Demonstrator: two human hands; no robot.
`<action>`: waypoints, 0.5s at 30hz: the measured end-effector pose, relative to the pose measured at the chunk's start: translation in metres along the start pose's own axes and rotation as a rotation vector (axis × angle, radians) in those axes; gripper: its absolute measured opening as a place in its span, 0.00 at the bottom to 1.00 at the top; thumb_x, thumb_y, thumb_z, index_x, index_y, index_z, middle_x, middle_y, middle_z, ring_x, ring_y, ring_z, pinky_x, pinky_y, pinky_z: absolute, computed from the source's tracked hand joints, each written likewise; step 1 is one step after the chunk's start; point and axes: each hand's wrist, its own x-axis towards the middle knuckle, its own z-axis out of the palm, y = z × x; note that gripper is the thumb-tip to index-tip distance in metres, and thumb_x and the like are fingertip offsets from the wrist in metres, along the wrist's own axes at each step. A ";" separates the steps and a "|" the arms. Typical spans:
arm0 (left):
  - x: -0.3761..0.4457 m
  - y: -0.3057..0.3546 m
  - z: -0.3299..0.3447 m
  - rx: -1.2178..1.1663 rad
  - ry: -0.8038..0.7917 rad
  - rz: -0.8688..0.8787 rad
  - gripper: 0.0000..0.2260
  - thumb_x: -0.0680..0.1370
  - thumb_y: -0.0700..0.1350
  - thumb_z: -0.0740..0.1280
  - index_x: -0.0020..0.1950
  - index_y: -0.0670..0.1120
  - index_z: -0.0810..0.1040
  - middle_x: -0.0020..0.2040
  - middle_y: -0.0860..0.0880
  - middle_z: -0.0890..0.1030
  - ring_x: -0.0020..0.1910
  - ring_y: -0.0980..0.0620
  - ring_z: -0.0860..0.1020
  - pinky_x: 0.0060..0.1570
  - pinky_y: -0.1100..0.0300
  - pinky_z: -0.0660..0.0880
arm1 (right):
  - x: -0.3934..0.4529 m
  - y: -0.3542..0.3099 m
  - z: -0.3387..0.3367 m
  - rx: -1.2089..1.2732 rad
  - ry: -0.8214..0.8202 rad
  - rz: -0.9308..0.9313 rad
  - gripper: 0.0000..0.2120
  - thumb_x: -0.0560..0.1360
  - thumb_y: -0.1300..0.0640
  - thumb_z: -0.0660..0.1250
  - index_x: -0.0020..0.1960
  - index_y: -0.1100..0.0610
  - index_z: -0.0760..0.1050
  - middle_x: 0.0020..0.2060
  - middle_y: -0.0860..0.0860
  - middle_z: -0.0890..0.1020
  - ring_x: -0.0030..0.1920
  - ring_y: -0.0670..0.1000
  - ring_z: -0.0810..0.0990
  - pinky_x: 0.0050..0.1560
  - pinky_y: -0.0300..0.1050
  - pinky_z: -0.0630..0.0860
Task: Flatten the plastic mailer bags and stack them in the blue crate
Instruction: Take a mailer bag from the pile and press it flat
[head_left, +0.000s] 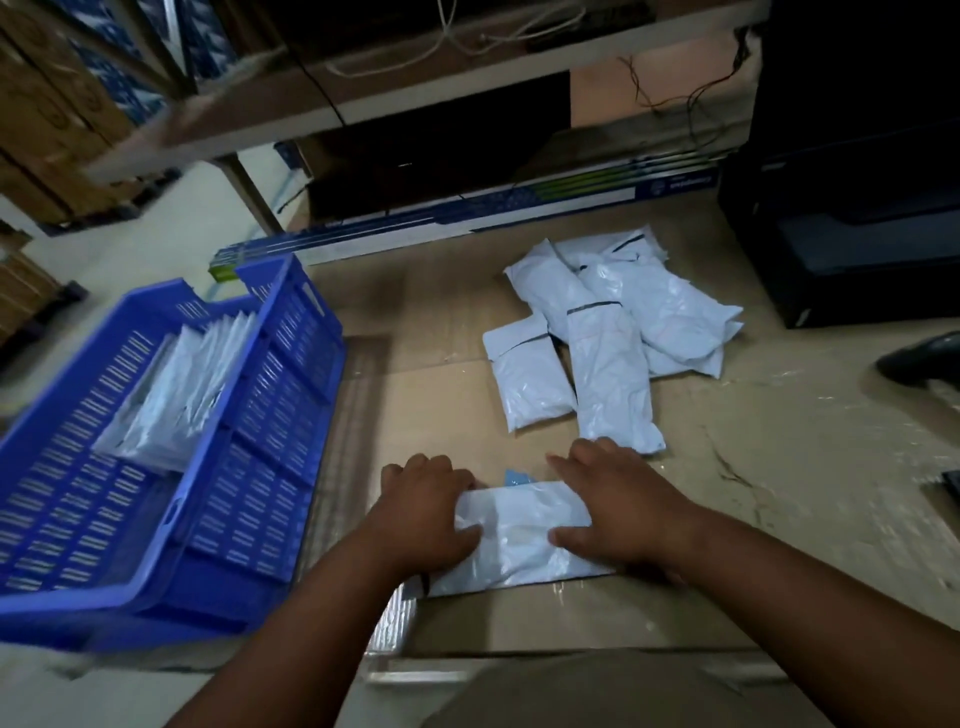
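Nearby, a pile of mailers (613, 332) lies beyond the mailer (519, 535) both flat hands, left hand (426, 514) and right hand (618, 499), press.

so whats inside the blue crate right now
White mailers lie stacked in the crate, toward its far end. How many there are can't be told; the top ones cover the rest.

Both bare forearms come in from the bottom edge and point toward 12 o'clock, close together. The left hand (423, 512) lies palm down, its fingers bent at the far end and its thumb pointing to 3 o'clock. The right hand (618, 506) lies flat, palm down, fingers stretched toward 10 o'clock and thumb pointing to 9 o'clock. The two thumbs are near each other.
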 end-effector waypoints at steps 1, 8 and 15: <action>0.004 -0.001 -0.009 0.013 -0.044 0.000 0.24 0.72 0.67 0.65 0.65 0.61 0.76 0.56 0.56 0.74 0.60 0.49 0.73 0.59 0.48 0.67 | 0.006 0.001 -0.006 0.009 -0.025 0.010 0.35 0.69 0.25 0.64 0.69 0.42 0.72 0.58 0.45 0.70 0.60 0.51 0.70 0.62 0.51 0.72; -0.001 -0.014 -0.060 -0.026 0.338 0.172 0.07 0.75 0.56 0.69 0.45 0.54 0.78 0.44 0.55 0.75 0.47 0.48 0.75 0.45 0.49 0.74 | 0.006 0.005 -0.059 0.247 0.209 -0.088 0.09 0.73 0.47 0.71 0.48 0.43 0.71 0.48 0.41 0.75 0.49 0.45 0.75 0.50 0.48 0.76; -0.057 0.002 -0.012 0.067 0.263 0.229 0.10 0.68 0.51 0.69 0.48 0.53 0.74 0.52 0.51 0.75 0.49 0.44 0.74 0.45 0.47 0.72 | -0.032 -0.006 -0.012 -0.138 0.237 -0.489 0.06 0.74 0.52 0.64 0.51 0.47 0.72 0.62 0.46 0.80 0.65 0.53 0.77 0.61 0.55 0.74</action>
